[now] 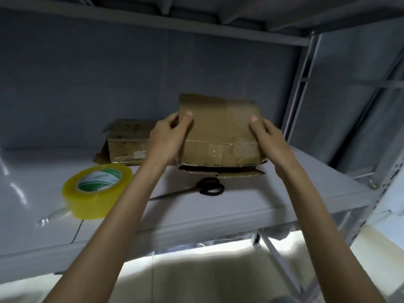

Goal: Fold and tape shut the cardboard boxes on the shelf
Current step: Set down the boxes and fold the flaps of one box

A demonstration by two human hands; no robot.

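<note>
A brown cardboard box (219, 132) stands tilted on the grey shelf (251, 204), its broad face toward me, with old clear tape along a seam and loose flaps at the bottom. My left hand (169, 138) grips its left edge, thumb on the front face. My right hand (267, 138) grips its right edge the same way. A second cardboard box (125, 142) lies behind and to the left, flaps open. A roll of yellowish clear tape (98, 190) sits on the shelf at the left, a loose end trailing toward the front.
Black-handled scissors (196, 189) lie on the shelf just in front of the held box, blades pointing left. A grey back wall, an upper shelf overhead and a metal upright (306, 84) at the right enclose the space. The shelf's front edge runs below my forearms.
</note>
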